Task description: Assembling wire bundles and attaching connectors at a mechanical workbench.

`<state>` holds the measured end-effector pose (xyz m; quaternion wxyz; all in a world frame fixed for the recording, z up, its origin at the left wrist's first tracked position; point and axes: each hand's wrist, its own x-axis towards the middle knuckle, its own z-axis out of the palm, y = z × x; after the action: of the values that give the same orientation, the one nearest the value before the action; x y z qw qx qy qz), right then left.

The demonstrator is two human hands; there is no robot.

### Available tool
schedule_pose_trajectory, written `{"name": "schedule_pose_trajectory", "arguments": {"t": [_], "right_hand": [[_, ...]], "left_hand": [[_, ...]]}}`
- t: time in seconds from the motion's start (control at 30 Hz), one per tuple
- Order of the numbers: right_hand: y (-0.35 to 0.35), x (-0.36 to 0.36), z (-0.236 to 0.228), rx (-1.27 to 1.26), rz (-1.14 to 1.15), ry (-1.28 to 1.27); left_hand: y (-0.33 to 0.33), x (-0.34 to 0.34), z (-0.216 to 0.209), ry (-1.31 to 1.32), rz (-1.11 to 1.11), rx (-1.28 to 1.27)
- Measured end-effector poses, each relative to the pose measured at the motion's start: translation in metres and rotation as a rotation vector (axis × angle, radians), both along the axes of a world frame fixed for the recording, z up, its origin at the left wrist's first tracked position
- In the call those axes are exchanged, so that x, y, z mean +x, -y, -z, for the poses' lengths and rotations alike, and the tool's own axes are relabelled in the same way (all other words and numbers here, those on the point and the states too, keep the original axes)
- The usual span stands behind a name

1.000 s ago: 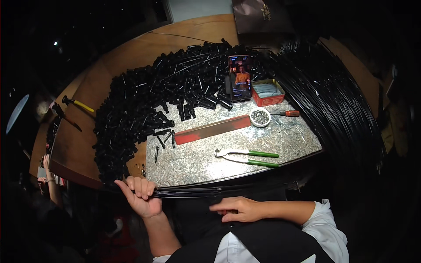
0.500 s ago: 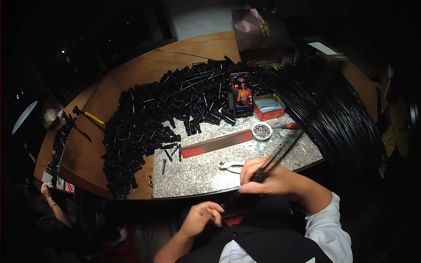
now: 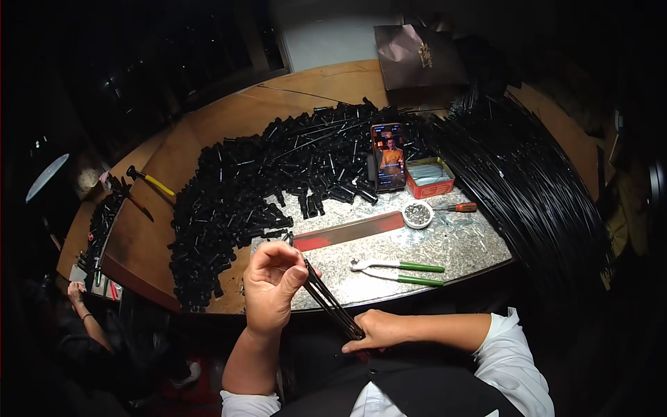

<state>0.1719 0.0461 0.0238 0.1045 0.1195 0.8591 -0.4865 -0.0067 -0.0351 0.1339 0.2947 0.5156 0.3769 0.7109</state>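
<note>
Grey slab (image 3: 476, 243) on wooden table (image 3: 340, 83), dim room (image 3: 139, 62) — right hand (image 3: 376, 329) grasping black rods (image 3: 329, 300); left hand (image 3: 274, 286) — grip unclear.

The right hand (image 3: 375, 329) holds thin black sticks (image 3: 331, 304) that reach the left hand (image 3: 272, 288). Pliers (image 3: 411, 266) lie past the right hand.

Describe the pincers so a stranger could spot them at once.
On the wooden table, find the speckled stone slab. Toward its front edge, the pincers lie with their head pointing left. Their two green handles set them apart from the red-handled tool behind them.
</note>
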Motion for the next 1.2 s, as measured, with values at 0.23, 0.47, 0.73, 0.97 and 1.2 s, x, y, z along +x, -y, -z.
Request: {"name": "schedule_pose_trajectory", "arguments": {"t": [0.23,0.47,0.73,0.97,1.2], "right_hand": [[-0.029,0.004,-0.044,0.070,-0.053,-0.351],[-0.057,-0.022,-0.111,-0.445,-0.025,-0.499],[-0.049,-0.029,-0.103,-0.303,0.154,-0.618],[-0.049,-0.019,-0.103,-0.314,0.099,-0.674],[-0.036,-0.024,-0.093,-0.514,0.224,-0.745]], "left_hand": [[-0.007,-0.008,-0.012,-0.059,0.097,-0.090],[-0.011,0.000,-0.022,-0.095,0.230,-0.158],[-0.012,-0.005,-0.012,-0.065,0.112,-0.148],[-0.008,0.001,-0.023,-0.102,0.232,-0.108],[-0.013,-0.004,-0.011,-0.033,0.198,-0.177]]}}
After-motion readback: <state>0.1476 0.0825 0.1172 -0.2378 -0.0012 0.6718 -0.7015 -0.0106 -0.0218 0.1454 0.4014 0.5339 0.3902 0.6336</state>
